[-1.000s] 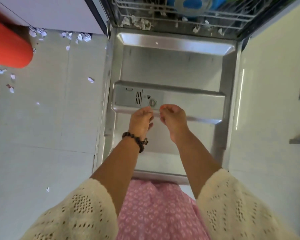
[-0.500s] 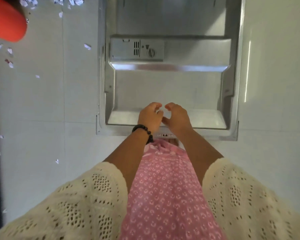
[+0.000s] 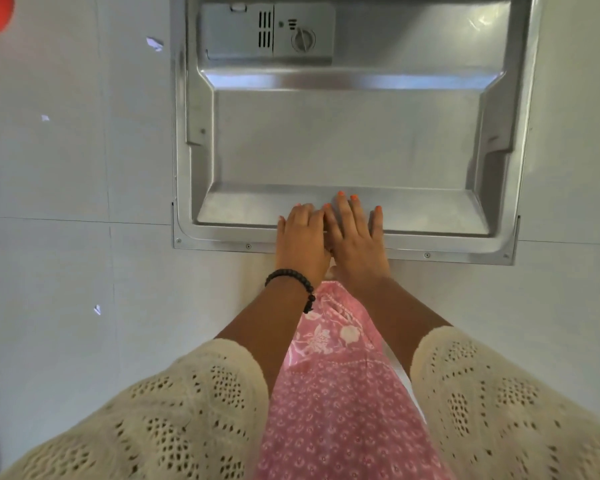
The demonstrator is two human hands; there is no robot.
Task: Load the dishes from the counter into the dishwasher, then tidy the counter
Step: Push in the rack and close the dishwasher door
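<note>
While both hands lie side by side on the near lip of the open stainless-steel dishwasher door (image 3: 354, 133), left hand (image 3: 302, 237) and right hand (image 3: 355, 237) rest flat, fingers straight, gripping nothing; its hinge lies far ahead.

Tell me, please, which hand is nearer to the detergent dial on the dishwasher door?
Right, narrowly. The right hand lies almost straight below the dial, fingers reaching further up the door; the left hand sits lower and slightly left.

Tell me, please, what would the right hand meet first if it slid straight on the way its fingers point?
Probably nothing at once: the right hand points up the bare steel panel of the dishwasher door; its raised ridge would likely come first.
</note>
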